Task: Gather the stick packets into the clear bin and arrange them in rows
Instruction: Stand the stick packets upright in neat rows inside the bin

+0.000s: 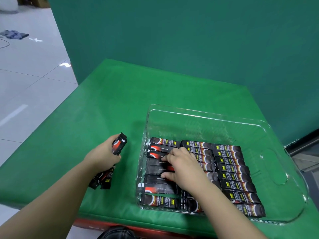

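A clear bin [193, 116] sits on the green table [107, 104], right of centre. Black and red stick packets [231, 168] lie in three rows on its floor. My right hand [183, 164] reaches into the bin and rests with spread fingers on the left row, touching a dark packet [155, 169]. Left of the bin, my left hand [103, 152] grips a bunch of stick packets [119, 145]; their ends stick out above and below my fist. My right forearm hides part of the middle row.
The table's left and near edges drop to a grey tiled floor [25, 83]. A green backdrop [172, 40] stands behind the table. A red box edge [96, 225] shows under the near edge. Cloth and a cable lie on the floor far left.
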Motion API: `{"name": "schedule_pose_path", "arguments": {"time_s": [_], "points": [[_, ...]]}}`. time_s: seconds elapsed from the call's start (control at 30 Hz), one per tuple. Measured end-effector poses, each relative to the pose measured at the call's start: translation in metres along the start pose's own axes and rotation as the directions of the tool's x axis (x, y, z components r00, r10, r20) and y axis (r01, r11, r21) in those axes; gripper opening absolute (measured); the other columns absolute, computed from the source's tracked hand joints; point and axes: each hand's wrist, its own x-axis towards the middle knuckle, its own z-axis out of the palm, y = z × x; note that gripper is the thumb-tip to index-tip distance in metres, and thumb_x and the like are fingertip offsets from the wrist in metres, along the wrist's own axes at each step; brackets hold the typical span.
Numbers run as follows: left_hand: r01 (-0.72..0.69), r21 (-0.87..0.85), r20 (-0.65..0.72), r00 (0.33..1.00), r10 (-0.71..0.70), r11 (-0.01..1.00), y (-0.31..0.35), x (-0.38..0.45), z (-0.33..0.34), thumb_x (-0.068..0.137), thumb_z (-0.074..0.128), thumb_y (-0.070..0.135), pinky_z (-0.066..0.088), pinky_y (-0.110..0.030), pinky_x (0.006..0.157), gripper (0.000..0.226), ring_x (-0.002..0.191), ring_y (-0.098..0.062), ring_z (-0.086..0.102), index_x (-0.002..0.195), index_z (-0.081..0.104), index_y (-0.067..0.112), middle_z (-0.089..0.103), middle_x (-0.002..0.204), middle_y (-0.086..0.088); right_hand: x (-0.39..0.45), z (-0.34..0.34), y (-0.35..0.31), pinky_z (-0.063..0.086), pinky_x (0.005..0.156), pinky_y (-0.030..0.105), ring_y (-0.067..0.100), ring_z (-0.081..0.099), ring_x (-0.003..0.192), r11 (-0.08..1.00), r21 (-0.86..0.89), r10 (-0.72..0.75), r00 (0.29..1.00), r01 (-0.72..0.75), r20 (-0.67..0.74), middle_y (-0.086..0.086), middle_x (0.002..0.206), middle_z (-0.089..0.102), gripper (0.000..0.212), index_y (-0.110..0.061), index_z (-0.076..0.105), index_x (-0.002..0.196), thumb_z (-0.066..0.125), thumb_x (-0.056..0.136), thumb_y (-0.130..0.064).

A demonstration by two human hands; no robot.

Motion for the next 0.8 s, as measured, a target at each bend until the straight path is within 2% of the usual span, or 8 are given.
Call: {"name": "schedule_pose_path", "arguments": {"time_s": [0.2,0.4,0.5,0.6,0.7,0.8], "points": [[0.004,0.003,-0.002,1.0,-0.004,1.0,0.0,-0.001,0.0,0.086,0.066,0.015,0.059,-0.042,0.071,0.079,0.072,-0.022,0.068,0.148,0.022,0.037,0.061,0.091,0.008,0.001,0.001,0.001,0.031,0.097,0.034,0.017,0.036,0.119,1.0,0.022,-0.002,1.0,0.001,0.03,-0.004,0.123,0.05,0.044,-0.027,0.054,0.129,0.059,0.088,-0.043],[0.004,-0.002,-0.01,1.0,-0.004,1.0,0.001,-0.001,0.0,0.086,0.065,0.014,0.058,-0.042,0.073,0.078,0.073,-0.022,0.068,0.148,0.023,0.036,0.061,0.091,0.008,0.002,0.004,0.001,0.034,0.095,0.033,0.017,0.04,0.115,0.999,0.045,-0.005,1.0,0.004,0.021,-0.004,0.118,0.054,0.041,-0.026,0.058,0.123,0.06,0.087,-0.045],[-0.002,-0.004,-0.017,1.0,0.002,1.0,0.001,-0.001,0.0,0.086,0.065,0.015,0.058,-0.041,0.074,0.077,0.074,-0.022,0.067,0.148,0.024,0.036,0.062,0.091,0.007,0.003,0.001,0.004,0.036,0.091,0.031,0.017,0.043,0.111,0.997,0.081,0.023,0.999,-0.02,-0.046,-0.004,0.116,0.057,0.034,-0.025,0.061,0.12,0.057,0.09,-0.042],[-0.005,-0.009,-0.027,1.0,0.005,1.0,0.0,0.0,0.0,0.085,0.066,0.015,0.057,-0.04,0.077,0.076,0.075,-0.022,0.067,0.146,0.027,0.036,0.062,0.092,0.008,0.009,-0.002,0.012,0.036,0.091,0.031,0.019,0.043,0.111,0.997,0.034,0.065,0.993,-0.062,-0.1,-0.002,0.119,0.057,0.029,-0.023,0.06,0.122,0.053,0.094,-0.03],[-0.008,-0.018,-0.028,1.0,0.007,1.0,-0.002,0.001,0.001,0.084,0.066,0.015,0.057,-0.04,0.077,0.075,0.076,-0.022,0.067,0.145,0.028,0.038,0.063,0.092,0.009,0.015,-0.002,0.017,0.036,0.094,0.033,0.021,0.042,0.116,0.997,-0.044,0.057,0.997,-0.059,-0.054,-0.001,0.12,0.056,0.031,-0.023,0.059,0.124,0.053,0.094,-0.022],[-0.006,-0.023,-0.028,1.0,0.005,1.0,-0.003,0.001,0.001,0.084,0.066,0.016,0.057,-0.04,0.077,0.075,0.075,-0.022,0.067,0.144,0.029,0.038,0.063,0.092,0.009,0.02,-0.002,0.018,0.035,0.093,0.032,0.022,0.042,0.116,0.997,-0.069,0.043,0.998,-0.046,-0.046,0.0,0.119,0.057,0.03,-0.023,0.06,0.123,0.055,0.093,-0.022]]}}
